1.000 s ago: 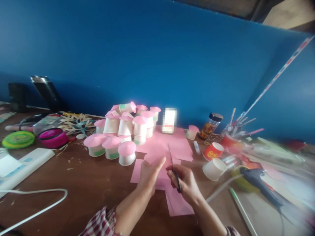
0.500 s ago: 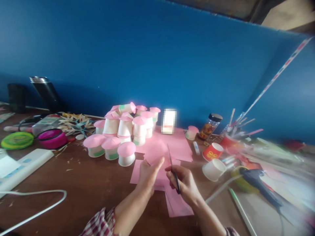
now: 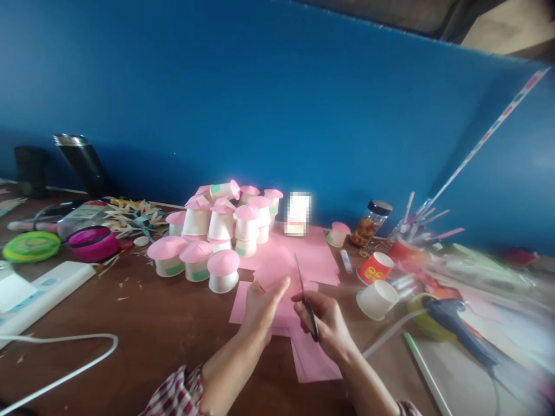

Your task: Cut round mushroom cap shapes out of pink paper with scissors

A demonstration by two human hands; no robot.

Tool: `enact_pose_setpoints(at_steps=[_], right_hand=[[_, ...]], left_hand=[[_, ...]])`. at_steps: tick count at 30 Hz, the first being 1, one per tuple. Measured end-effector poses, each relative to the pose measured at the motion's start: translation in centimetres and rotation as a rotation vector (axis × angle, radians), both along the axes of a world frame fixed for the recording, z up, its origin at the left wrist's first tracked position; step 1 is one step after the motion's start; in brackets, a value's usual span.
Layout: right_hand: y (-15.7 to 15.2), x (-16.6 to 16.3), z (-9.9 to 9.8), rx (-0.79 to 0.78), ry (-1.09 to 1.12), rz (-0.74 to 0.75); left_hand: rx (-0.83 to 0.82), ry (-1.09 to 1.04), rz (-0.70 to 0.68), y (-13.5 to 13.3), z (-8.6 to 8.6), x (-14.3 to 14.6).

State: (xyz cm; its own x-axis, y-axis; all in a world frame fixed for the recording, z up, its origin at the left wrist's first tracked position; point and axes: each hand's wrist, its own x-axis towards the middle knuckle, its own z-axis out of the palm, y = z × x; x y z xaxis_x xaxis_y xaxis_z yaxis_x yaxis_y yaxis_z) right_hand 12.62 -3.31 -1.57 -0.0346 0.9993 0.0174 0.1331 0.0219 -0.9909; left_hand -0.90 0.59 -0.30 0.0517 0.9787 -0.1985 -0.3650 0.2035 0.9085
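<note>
My left hand [image 3: 261, 306] is closed on a piece of pink paper [image 3: 273, 271], holding it up above the brown table [image 3: 165, 323]. My right hand [image 3: 323, 320] grips a pair of scissors [image 3: 304, 297] with black handles; the blades point up and away, right beside the paper's edge. More pink sheets [image 3: 310, 355] lie flat under both hands. Behind them stands a pile of white paper cups with pink cone lids [image 3: 221, 225].
A white cup on its side [image 3: 377, 299], a red cup [image 3: 375, 267], a glass jar [image 3: 370, 222] and a glue gun [image 3: 459, 326] sit at the right. At the left are a white power strip [image 3: 43, 289], a white cable [image 3: 65, 370], a magenta bowl [image 3: 93, 242] and a green disc [image 3: 31, 246].
Almost nothing has changed; both hands keep their grip and have shifted only very slightly.
</note>
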Motion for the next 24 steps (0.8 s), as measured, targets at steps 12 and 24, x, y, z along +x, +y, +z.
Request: enact_pose_setpoints(at_steps=[12, 24], right_hand=[[0.2, 0.0, -0.1, -0.010, -0.005, 0.008], [0.0, -0.1, 0.1, -0.005, 0.046, 0.010]], left_hand=[[-0.030, 0.045, 0.145, 0.1, -0.2, 0.7], [-0.065, -0.010, 0.073, -0.2, 0.8, 0.6]])
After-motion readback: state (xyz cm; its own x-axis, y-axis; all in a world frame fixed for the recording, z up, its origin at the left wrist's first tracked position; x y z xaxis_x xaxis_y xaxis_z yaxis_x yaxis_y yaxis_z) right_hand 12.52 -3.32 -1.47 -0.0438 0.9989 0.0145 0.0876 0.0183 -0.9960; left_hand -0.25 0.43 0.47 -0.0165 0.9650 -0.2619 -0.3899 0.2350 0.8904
